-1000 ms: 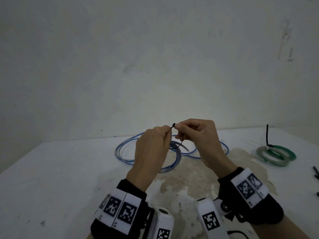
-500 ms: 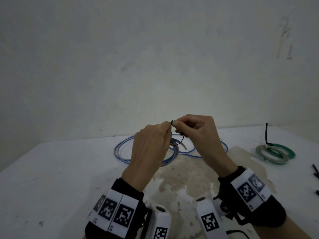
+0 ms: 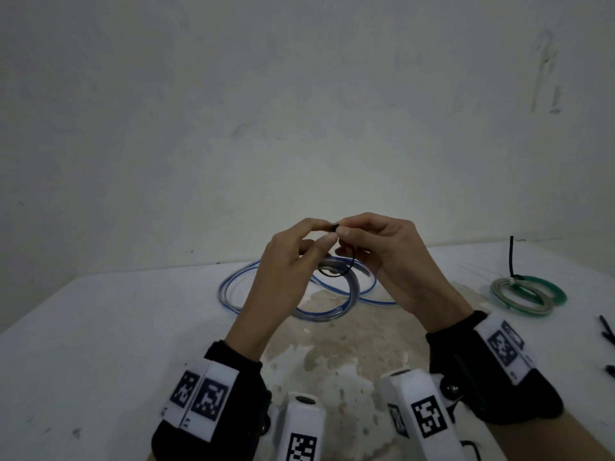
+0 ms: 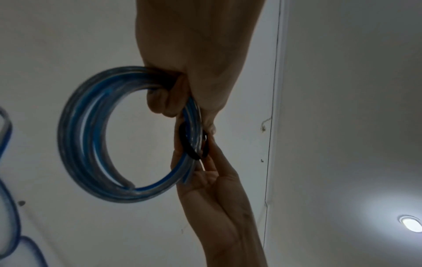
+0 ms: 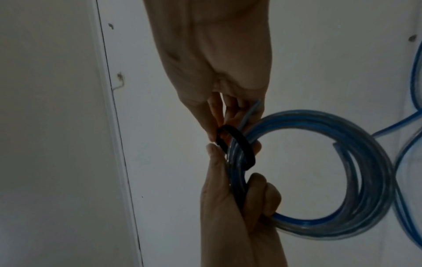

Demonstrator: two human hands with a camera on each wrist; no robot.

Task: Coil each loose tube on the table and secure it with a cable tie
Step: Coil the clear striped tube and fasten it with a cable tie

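A clear tube with a blue stripe is wound into a coil [image 3: 351,296] [image 4: 91,144] [image 5: 365,162] and held above the white table [image 3: 100,344]. My left hand [image 3: 324,232] grips the coil with its lower fingers. Its thumb and forefinger pinch the head of a black cable tie [image 3: 336,272] [image 4: 189,144] [image 5: 242,146]. The tie loops loosely round the coil's strands. My right hand [image 3: 341,229] pinches the same tie from the other side, fingertips touching the left hand's. More of the blue tube [image 3: 229,291] trails loose on the table behind.
A green and grey coil [image 3: 529,291] lies at the right, bound by a black tie with its tail [image 3: 511,254] standing up. Loose black cable ties [image 3: 607,331] lie at the right edge. A bare wall stands behind the table.
Both hands have risen a little with the coil. The tie now hangs as a plain loop round the strands below the fingertips.
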